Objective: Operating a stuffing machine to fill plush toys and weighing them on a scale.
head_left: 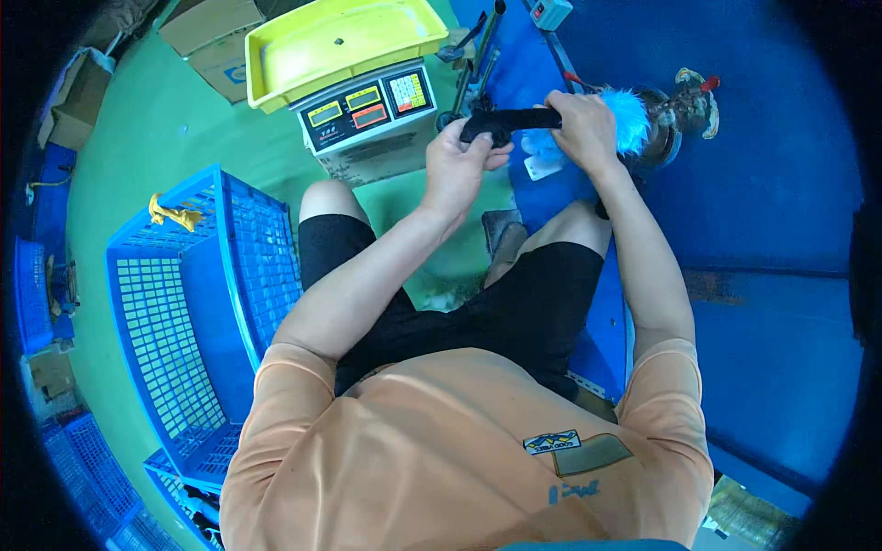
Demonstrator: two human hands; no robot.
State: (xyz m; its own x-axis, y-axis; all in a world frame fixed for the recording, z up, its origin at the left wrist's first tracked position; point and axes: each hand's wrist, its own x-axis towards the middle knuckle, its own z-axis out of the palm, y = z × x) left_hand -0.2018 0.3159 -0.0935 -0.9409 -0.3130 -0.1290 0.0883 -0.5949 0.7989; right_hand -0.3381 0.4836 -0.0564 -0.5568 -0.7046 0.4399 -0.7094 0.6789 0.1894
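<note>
A black strip of what looks like fabric (528, 119) stretches between my two hands, bunched at its left end. My left hand (452, 174) is closed round the bunched end, thumb on top. The other end is pinched in my right hand (586, 133), above the edge of a blue work table (763, 220). Just right of that hand is a light-blue fluffy thing (628, 121), partly hidden by it. A white tag-like piece (542, 167) and some bluish material lie under the strip; their kind is unclear.
A weighing scale (326, 138) carrying a yellow tray (276, 92) stands ahead. At my left is a blue plastic basket (225, 266) with a yellow cloth (175, 214) on its rim. A metal fixture (666, 138) sits on the table. Cardboard boxes (211, 46) stand far left.
</note>
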